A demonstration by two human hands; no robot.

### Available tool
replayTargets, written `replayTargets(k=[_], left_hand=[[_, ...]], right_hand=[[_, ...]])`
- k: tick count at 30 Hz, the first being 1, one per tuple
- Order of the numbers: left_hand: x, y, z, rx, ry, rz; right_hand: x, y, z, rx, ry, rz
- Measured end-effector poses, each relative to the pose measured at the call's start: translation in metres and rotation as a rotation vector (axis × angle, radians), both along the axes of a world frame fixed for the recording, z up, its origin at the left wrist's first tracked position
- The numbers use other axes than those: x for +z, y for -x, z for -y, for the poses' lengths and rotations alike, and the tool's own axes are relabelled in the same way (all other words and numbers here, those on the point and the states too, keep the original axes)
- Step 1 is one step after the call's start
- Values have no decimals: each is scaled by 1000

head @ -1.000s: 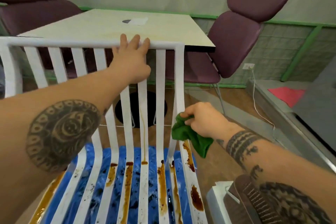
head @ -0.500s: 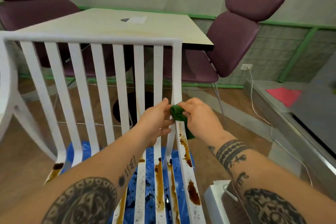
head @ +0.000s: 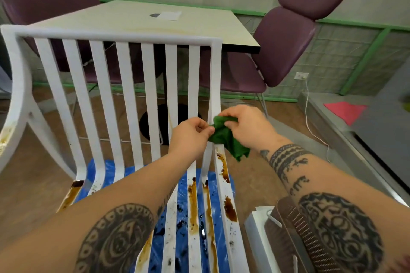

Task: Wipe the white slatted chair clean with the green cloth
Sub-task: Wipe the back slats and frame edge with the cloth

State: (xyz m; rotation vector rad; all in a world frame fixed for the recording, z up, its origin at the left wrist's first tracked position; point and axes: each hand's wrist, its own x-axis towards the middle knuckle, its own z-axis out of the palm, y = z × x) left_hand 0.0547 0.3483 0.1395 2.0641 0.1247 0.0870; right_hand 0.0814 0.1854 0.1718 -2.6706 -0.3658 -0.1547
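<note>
The white slatted chair stands in front of me, its back upright and its seat slats streaked with brown stains and dark specks. The green cloth hangs bunched in front of the chair's right edge slat, where back meets seat. My left hand pinches the cloth's left end. My right hand grips its top right part. The lower corner of the cloth dangles free above a brown stain on the right slat.
Blue plastic sheet lies on the floor under the seat. Behind the chair are a pale table and purple chairs. A white bag stands at my lower right. A grey ledge with a cable runs along the right.
My left hand left the chair's top rail and came down to the cloth, now pinching it beside my right hand. The view pulled back and shows more of the chair's left side.
</note>
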Motion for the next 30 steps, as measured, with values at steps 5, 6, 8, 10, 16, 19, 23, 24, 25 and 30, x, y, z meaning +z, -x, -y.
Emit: replayTargets(k=[5, 6, 8, 10, 16, 19, 23, 24, 25, 30], left_hand=[[-12, 1, 3, -3, -114, -73], [-14, 1, 4, -10, -128, -89], [-14, 0, 4, -23, -159, -105], [-11, 2, 5, -25, -150, -89], [21, 5, 7, 80, -1, 152], [37, 6, 13, 109, 47, 219], [53, 11, 24, -79, 221, 58], [57, 12, 24, -115, 265, 24], [61, 14, 24, -146, 294, 9], [64, 18, 21, -173, 330, 26]], right_hand=[[-37, 21, 3, -31, -181, -145], [-41, 23, 4, -58, -257, -158], [-42, 24, 4, -110, -345, -203], [-35, 24, 5, -147, -258, -216], [11, 20, 5, -256, -548, -58], [33, 24, 1, -346, -666, 16], [54, 30, -5, -382, -819, -40], [57, 31, -6, -372, -921, -121], [61, 32, -6, -358, -1016, -215], [58, 39, 6, -233, -1284, -463]])
